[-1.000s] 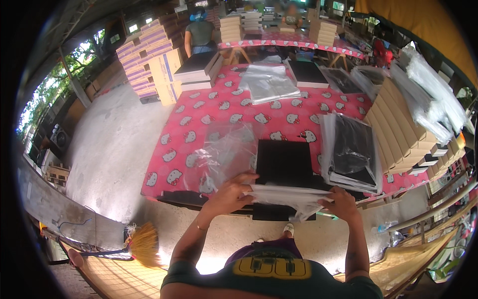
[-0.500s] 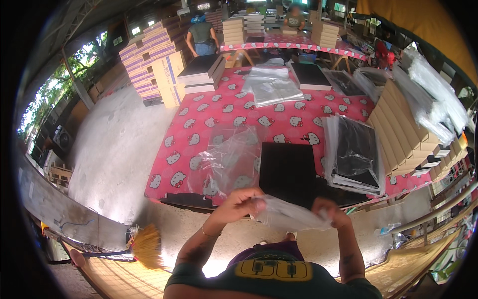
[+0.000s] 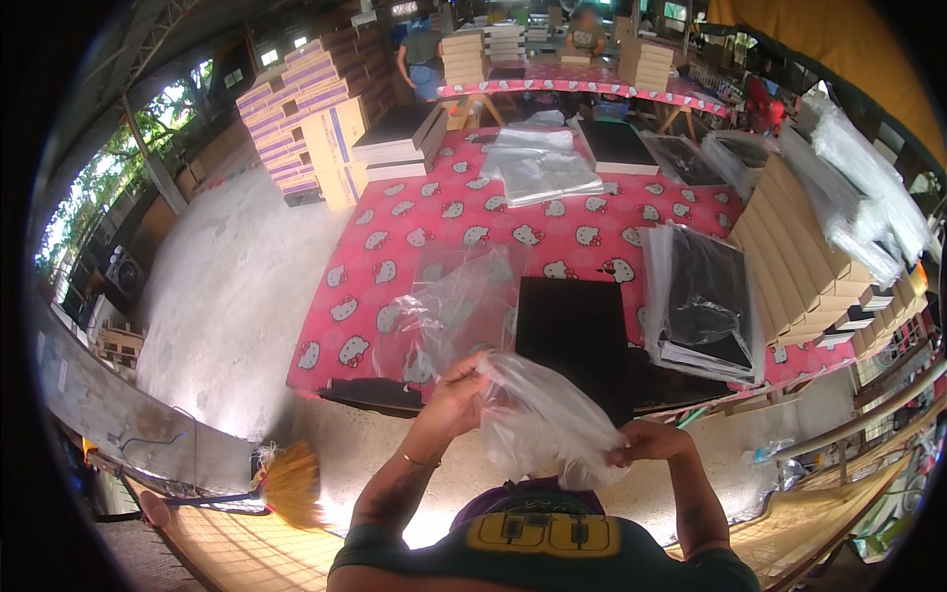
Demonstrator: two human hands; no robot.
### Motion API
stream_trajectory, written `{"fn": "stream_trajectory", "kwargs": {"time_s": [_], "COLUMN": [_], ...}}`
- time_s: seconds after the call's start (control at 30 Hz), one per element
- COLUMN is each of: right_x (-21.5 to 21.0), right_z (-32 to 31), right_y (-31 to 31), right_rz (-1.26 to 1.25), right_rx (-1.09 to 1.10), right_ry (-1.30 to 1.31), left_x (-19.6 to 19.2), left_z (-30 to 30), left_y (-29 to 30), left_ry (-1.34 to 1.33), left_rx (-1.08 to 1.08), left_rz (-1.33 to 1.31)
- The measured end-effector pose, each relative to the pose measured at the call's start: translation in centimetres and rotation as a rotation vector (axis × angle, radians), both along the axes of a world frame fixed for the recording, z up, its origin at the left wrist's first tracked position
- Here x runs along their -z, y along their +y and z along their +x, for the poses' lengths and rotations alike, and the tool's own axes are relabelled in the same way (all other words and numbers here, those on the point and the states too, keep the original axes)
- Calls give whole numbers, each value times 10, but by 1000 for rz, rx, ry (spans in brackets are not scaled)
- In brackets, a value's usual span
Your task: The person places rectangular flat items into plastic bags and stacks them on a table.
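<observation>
A clear plastic bag (image 3: pixel 547 409) hangs crumpled between my hands, just off the table's front edge. My left hand (image 3: pixel 462 393) is closed on its upper left side. My right hand (image 3: pixel 651 444) grips its lower right end. Beyond the bag a flat black rectangular item (image 3: pixel 570 331) lies on the table; whether it is a book or a board I cannot tell. Left of it, another clear plastic bag (image 3: pixel 444 306) is spread flat. To the right sits a stack of black items in clear bags (image 3: pixel 702 296).
A pink patterned cloth covers the table (image 3: pixel 395 242). Farther back lie a pile of clear bags (image 3: pixel 552 173) and thick black-topped stacks (image 3: pixel 400 133). Cardboard boxes (image 3: pixel 799 257) stand at the right, and stacked cartons (image 3: pixel 306 128) at the left. A broom (image 3: pixel 291 483) rests behind me. Two people work farther off.
The bag in my hands has opened out from a narrow stretched strip into a wider, hanging shape. My left hand has risen a little, and my right has lowered. A distant person has shifted right.
</observation>
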State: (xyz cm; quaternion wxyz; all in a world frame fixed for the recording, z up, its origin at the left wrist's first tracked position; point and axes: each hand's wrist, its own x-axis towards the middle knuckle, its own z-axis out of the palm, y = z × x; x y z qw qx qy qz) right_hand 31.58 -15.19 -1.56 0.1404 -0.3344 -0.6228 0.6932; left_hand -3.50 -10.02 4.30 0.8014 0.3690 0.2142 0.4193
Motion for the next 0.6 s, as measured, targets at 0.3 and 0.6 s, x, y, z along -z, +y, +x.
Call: {"fn": "stream_trajectory", "kwargs": {"time_s": [0.3,0.6], "right_x": [26,30], "right_z": [18,25], "right_y": [-12,-19], "right_rz": [-66,-229], "right_rx": [348,810], "right_ry": [417,673], "left_x": [29,74], "left_z": [-7,-10], "left_y": [6,10], "left_ry": [-114,387], "left_rx": [111,340], "left_rz": [88,149]}}
